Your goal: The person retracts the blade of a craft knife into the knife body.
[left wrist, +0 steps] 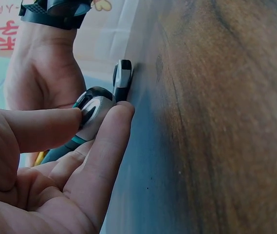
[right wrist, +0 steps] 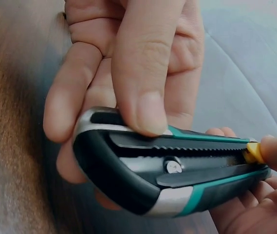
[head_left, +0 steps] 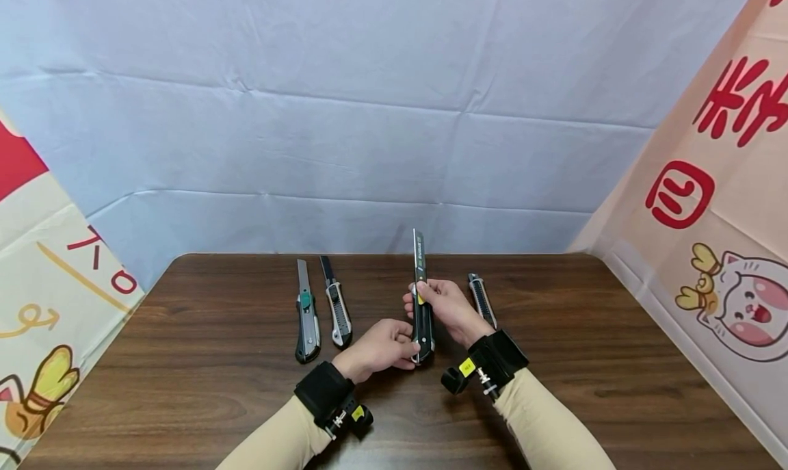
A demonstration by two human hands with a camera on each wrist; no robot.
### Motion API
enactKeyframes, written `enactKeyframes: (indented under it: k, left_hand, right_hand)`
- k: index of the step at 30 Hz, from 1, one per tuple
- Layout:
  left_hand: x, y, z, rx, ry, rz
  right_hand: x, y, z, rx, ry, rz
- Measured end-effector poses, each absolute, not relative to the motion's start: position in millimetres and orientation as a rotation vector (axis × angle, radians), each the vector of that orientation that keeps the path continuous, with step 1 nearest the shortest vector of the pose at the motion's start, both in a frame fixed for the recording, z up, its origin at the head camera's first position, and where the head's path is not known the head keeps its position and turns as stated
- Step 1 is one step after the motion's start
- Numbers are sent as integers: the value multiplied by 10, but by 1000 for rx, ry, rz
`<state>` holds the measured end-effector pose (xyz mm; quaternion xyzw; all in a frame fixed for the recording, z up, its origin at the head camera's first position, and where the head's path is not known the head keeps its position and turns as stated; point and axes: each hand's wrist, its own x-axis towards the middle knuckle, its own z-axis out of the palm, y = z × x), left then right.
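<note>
Between my hands a black and green utility knife (head_left: 423, 326) points away from me, its long dark blade (head_left: 420, 254) extended. With thumb and fingers my left hand (head_left: 380, 345) pinches the rounded butt end, seen close up in the left wrist view. My right hand (head_left: 454, 309) grips the upper handle, its thumb on the yellow slider (right wrist: 252, 152). In the right wrist view the slotted track and a screw (right wrist: 173, 166) show on the knife's face. Some right-hand fingers are hidden behind the handle.
Left of my hands lie a grey and green utility knife (head_left: 307, 316) and a silver and black one (head_left: 338, 312), blades out. Another utility knife (head_left: 482, 300) lies beyond my right wrist. A pale cloth (head_left: 345, 148) hangs behind the brown wooden table (head_left: 215, 374).
</note>
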<state>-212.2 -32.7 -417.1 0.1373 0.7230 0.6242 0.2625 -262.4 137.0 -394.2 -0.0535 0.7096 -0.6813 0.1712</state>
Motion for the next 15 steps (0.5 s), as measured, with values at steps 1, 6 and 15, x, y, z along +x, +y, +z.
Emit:
enactKeyframes:
  k: [1,6,15]
  left_hand:
    - [-2124,-327,-4172,370,1957,1689]
    - [-2127,-330,-4181,367,1957,1692]
    - [-2126,-319,-4193,372,1946,1707]
  right_hand:
    - [-2626,1370,-3944,-153,2015,-1935]
    - [-2629,1377,-3953,-157,2021,-1921]
    - [-2628,1395,-3953,-173,2026,-1898]
